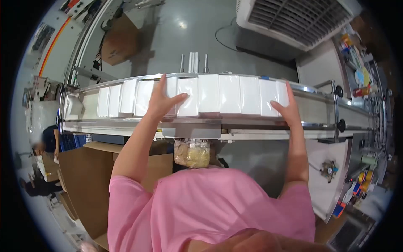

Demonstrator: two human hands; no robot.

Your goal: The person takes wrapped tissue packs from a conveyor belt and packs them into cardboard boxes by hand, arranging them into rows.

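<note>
A row of several white boxes [208, 94], glossy as if in clear film, stands side by side on the conveyor [90, 103]. My left hand [163, 101] rests on the row left of its middle, thumb spread to the right across a box front and fingers stretched toward the far edge. At the right end, my right hand [289, 110] touches the last box [282, 93], with fingers straight along its outer side and thumb pointing left. Both hands are open, their thumbs wide of the fingers. Several boxes stand between them, and others lie left of my left hand.
Metal guide rails [312, 89] border the conveyor. An open cardboard carton [90, 180] stands at my lower left. Close to my body is a film-wrapped yellowish bundle [192, 153]. A large vented unit [300, 19] stands beyond the conveyor. Another person [51, 138] is at far left.
</note>
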